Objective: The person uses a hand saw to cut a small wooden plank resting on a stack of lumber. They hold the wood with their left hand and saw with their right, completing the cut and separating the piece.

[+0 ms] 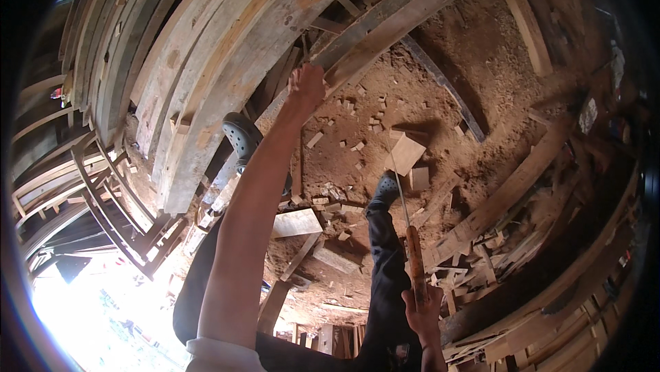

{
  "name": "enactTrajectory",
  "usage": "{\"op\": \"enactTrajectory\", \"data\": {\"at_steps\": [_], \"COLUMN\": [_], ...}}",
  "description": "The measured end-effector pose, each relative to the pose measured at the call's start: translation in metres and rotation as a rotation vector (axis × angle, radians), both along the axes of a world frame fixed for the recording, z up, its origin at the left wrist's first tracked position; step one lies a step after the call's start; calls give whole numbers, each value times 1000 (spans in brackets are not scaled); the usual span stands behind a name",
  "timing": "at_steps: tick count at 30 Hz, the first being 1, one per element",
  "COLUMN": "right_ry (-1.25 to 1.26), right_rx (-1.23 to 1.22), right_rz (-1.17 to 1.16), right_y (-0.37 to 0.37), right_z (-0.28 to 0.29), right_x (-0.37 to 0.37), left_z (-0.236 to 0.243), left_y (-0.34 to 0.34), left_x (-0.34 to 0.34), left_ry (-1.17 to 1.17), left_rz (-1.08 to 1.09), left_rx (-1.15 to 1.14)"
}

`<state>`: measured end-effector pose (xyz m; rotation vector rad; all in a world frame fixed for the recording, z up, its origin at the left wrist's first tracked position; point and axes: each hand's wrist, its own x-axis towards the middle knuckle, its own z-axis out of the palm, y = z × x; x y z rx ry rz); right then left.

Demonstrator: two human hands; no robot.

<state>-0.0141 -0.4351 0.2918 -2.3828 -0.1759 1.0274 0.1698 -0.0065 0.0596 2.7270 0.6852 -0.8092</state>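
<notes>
My left hand (307,86) is stretched far forward, its fingers curled closed against the edge of a long wooden beam (385,38). What lies inside those fingers is hidden. Low on the right, my right hand (422,303) grips a long tool by its orange-brown wooden handle (414,255). A thin metal blade (400,190), seen edge-on, runs forward from the handle and passes over my right shoe (388,186). Beyond that shoe, a pale wooden block (407,155) lies on the ground, with a smaller block (419,179) beside it.
Long thick planks (206,62) are stacked on the left. My other shoe (240,137) is beside them. Small offcuts (375,123) litter the sawdust-covered ground (330,159). A dark bar (447,90) lies ahead, a short beam (526,28) far right. Scrap wood (495,255) is heaped right.
</notes>
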Motion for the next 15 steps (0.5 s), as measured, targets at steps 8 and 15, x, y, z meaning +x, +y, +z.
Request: {"op": "enactTrajectory", "data": {"at_steps": [8, 15], "right_ry": [-101, 313], "right_rx": [90, 58], "right_rz": [238, -315], "right_y": [-31, -32], "right_z": [4, -1], "right_x": [-4, 0], "left_z": [-13, -63], "left_y": [60, 51], "left_x": [-32, -107], "left_ry": [-465, -578], "left_rz": [381, 668], "left_rx": [-311, -195]}}
